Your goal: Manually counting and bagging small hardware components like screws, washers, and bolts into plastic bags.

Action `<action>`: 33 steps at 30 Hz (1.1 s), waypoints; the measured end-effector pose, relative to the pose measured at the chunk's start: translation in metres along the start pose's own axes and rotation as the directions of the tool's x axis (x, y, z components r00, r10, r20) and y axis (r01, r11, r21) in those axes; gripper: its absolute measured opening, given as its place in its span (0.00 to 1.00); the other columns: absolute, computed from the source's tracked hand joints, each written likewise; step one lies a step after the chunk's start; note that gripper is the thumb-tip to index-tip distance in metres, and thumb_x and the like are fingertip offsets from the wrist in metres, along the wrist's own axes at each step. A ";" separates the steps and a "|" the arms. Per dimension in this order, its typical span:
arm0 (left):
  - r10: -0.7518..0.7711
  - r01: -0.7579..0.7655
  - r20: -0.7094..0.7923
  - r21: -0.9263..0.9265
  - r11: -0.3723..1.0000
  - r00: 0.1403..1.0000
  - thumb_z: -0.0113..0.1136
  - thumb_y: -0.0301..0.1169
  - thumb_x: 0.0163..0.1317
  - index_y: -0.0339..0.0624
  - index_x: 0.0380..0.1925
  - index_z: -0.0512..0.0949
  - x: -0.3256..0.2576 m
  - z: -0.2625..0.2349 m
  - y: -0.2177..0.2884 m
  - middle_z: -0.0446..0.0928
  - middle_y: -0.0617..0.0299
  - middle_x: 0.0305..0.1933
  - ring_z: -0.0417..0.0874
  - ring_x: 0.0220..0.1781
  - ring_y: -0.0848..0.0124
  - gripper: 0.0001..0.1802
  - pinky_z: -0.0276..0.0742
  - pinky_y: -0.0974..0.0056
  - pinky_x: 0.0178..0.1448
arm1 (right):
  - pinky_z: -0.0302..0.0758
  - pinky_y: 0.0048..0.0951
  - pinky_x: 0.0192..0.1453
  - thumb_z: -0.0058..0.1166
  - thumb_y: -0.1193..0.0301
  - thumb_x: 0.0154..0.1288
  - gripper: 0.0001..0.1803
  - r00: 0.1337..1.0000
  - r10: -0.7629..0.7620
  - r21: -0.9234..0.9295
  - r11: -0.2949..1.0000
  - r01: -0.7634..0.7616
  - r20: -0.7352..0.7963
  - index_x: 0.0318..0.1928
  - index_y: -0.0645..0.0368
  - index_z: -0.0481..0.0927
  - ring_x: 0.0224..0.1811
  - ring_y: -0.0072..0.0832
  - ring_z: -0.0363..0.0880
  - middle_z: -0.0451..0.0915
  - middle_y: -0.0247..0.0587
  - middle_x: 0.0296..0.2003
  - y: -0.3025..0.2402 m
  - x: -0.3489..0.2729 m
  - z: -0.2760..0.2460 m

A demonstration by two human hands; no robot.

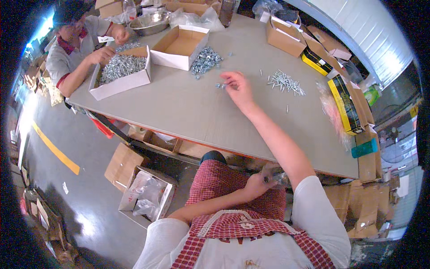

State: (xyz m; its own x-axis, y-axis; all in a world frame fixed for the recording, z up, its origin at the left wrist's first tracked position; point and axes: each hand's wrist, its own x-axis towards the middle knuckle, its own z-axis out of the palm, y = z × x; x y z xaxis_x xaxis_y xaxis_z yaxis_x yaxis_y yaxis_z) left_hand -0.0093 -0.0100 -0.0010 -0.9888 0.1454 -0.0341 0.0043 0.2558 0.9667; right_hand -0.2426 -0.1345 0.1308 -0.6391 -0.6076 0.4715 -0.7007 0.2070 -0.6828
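Over the table my right hand (237,88) reaches out with its fingers curled in a pinch. A small silver nut (224,85) shows at the fingertips, and another loose nut (217,85) lies just left of them. Beyond the hand is a heap of silver nuts (206,61). To its right lies a loose pile of thin silver screws (286,83), with a single screw (287,109) nearer to me. Low by my lap, below the table edge, my left hand (259,184) is closed round a clear plastic bag (281,179). Small dark contents show in the bag.
A co-worker (74,49) at the far left handles pieces over a white box of metal parts (121,83). Next to it stands an open white box (190,60). Black-and-yellow boxes (347,105) and a green tape roll (364,148) line the right edge. A carton of plastic bags (148,195) stands below.
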 end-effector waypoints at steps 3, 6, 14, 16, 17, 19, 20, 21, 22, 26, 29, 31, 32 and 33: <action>0.010 -0.011 -0.028 -0.013 1.000 1.000 0.63 0.53 0.60 0.42 0.59 0.66 -0.002 0.002 -0.002 0.83 0.45 0.39 0.85 0.38 0.44 0.35 0.79 0.46 0.41 | 0.75 0.24 0.48 0.53 0.87 0.56 0.17 0.976 0.050 0.317 0.948 0.021 -0.214 0.46 0.61 0.81 0.44 0.23 0.77 0.78 0.35 0.45 -0.003 0.001 0.001; 0.019 -0.021 -0.044 -0.050 0.999 0.999 0.63 0.53 0.60 0.42 0.59 0.66 -0.002 0.002 -0.006 0.83 0.46 0.39 0.84 0.38 0.44 0.35 0.79 0.45 0.41 | 0.76 0.28 0.49 0.50 0.83 0.64 0.11 0.938 -0.038 0.236 0.964 0.125 -0.345 0.44 0.60 0.81 0.43 0.29 0.80 0.79 0.39 0.41 -0.009 0.002 0.000; 0.058 -0.063 -0.061 -0.082 0.995 0.996 0.64 0.51 0.60 0.42 0.58 0.67 0.003 0.005 -0.002 0.83 0.46 0.39 0.84 0.38 0.44 0.34 0.79 0.46 0.42 | 0.69 0.23 0.53 0.52 0.77 0.66 0.09 0.921 0.207 0.269 0.956 -0.119 -0.331 0.44 0.63 0.83 0.45 0.24 0.76 0.80 0.36 0.42 0.040 0.005 -0.006; -0.009 0.007 -0.033 -0.053 0.999 0.999 0.65 0.50 0.60 0.42 0.59 0.67 0.004 0.005 -0.009 0.83 0.46 0.39 0.85 0.39 0.45 0.34 0.79 0.46 0.42 | 0.70 0.23 0.52 0.54 0.76 0.64 0.09 0.941 0.221 0.226 0.960 -0.164 -0.256 0.43 0.63 0.83 0.45 0.24 0.75 0.80 0.37 0.40 0.027 0.007 -0.002; -0.013 0.011 -0.039 -0.054 0.998 0.999 0.65 0.50 0.60 0.42 0.59 0.67 0.004 0.005 -0.012 0.83 0.46 0.39 0.85 0.39 0.45 0.34 0.79 0.46 0.42 | 0.70 0.23 0.51 0.57 0.75 0.62 0.10 0.954 0.237 0.175 0.963 -0.205 -0.185 0.43 0.62 0.84 0.45 0.24 0.75 0.80 0.38 0.39 0.020 0.009 -0.001; -0.043 0.042 -0.017 -0.060 0.997 0.999 0.64 0.50 0.61 0.42 0.60 0.66 0.003 0.001 -0.009 0.83 0.46 0.40 0.85 0.40 0.46 0.35 0.80 0.47 0.43 | 0.71 0.25 0.50 0.59 0.75 0.59 0.11 0.980 0.175 0.042 0.984 -0.172 -0.095 0.43 0.61 0.84 0.44 0.24 0.76 0.80 0.39 0.38 0.013 0.011 -0.001; -0.046 0.045 -0.022 -0.061 0.997 0.999 0.64 0.50 0.61 0.42 0.60 0.66 0.001 -0.001 -0.008 0.83 0.46 0.40 0.85 0.40 0.46 0.35 0.80 0.47 0.43 | 0.73 0.26 0.49 0.61 0.74 0.56 0.12 0.993 0.122 -0.088 0.989 -0.121 0.005 0.43 0.60 0.85 0.42 0.24 0.76 0.80 0.40 0.38 0.009 0.013 0.001; -0.042 0.040 -0.024 -0.090 0.995 0.999 0.64 0.50 0.61 0.42 0.60 0.67 0.000 -0.003 -0.004 0.83 0.45 0.40 0.85 0.41 0.46 0.35 0.80 0.47 0.44 | 0.73 0.26 0.49 0.61 0.74 0.56 0.12 0.993 0.119 -0.090 0.989 -0.119 0.001 0.43 0.60 0.85 0.42 0.24 0.76 0.80 0.40 0.38 0.013 0.017 -0.002; -0.037 0.034 -0.025 -0.120 0.992 0.999 0.64 0.50 0.61 0.41 0.60 0.67 0.000 -0.003 0.000 0.83 0.45 0.41 0.85 0.41 0.46 0.34 0.80 0.48 0.44 | 0.74 0.28 0.49 0.61 0.74 0.55 0.15 0.969 0.245 -0.056 0.968 -0.245 -0.008 0.45 0.58 0.85 0.42 0.27 0.77 0.80 0.40 0.38 0.024 0.024 -0.006; -0.060 0.058 -0.024 -0.074 0.996 0.998 0.64 0.51 0.61 0.42 0.59 0.68 0.000 -0.001 0.007 0.83 0.45 0.42 0.85 0.42 0.47 0.34 0.80 0.48 0.45 | 0.75 0.30 0.51 0.57 0.76 0.56 0.19 0.904 -0.186 -0.343 0.938 0.047 -0.386 0.50 0.53 0.84 0.48 0.36 0.80 0.82 0.41 0.45 0.059 0.040 -0.006; -0.058 0.053 -0.058 -0.084 0.995 0.997 0.65 0.52 0.60 0.42 0.58 0.70 -0.002 0.002 0.002 0.83 0.45 0.42 0.85 0.42 0.47 0.34 0.80 0.48 0.45 | 0.69 0.38 0.64 0.52 0.78 0.57 0.21 0.966 -0.237 -0.300 0.933 0.197 -0.100 0.51 0.48 0.84 0.61 0.38 0.75 0.78 0.40 0.59 0.050 0.051 0.004; -0.046 0.041 -0.072 -0.072 0.997 0.996 0.66 0.54 0.58 0.42 0.57 0.71 -0.002 0.002 0.003 0.83 0.46 0.41 0.85 0.42 0.47 0.35 0.80 0.47 0.46 | 0.68 0.38 0.65 0.50 0.78 0.58 0.20 0.954 -0.294 -0.413 0.878 0.243 -0.062 0.49 0.49 0.85 0.61 0.37 0.76 0.79 0.39 0.58 0.047 0.046 0.015; -0.042 0.037 -0.069 -0.071 0.997 0.997 0.66 0.54 0.58 0.42 0.57 0.71 -0.001 0.002 0.004 0.83 0.46 0.41 0.85 0.42 0.47 0.35 0.80 0.47 0.46 | 0.67 0.38 0.66 0.49 0.79 0.58 0.19 0.939 -0.343 -0.517 0.807 0.286 -0.016 0.46 0.50 0.85 0.62 0.36 0.76 0.81 0.39 0.56 0.047 0.043 0.017; -0.042 0.039 -0.045 -0.060 0.997 0.998 0.66 0.54 0.58 0.42 0.56 0.72 0.000 -0.001 0.003 0.83 0.46 0.41 0.85 0.42 0.47 0.35 0.80 0.47 0.45 | 0.67 0.38 0.66 0.49 0.79 0.58 0.19 0.939 -0.344 -0.516 0.807 0.287 -0.016 0.46 0.50 0.85 0.62 0.36 0.76 0.81 0.39 0.56 0.045 0.043 0.015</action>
State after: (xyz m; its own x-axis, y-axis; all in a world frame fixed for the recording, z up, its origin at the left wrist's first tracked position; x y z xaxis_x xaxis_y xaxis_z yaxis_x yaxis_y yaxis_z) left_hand -0.0098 -0.0102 0.0020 -0.9938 0.0915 -0.0630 -0.0433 0.2039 0.9780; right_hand -0.2970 -0.1626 0.1122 -0.3643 -0.6295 0.6863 -0.9125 0.3887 -0.1279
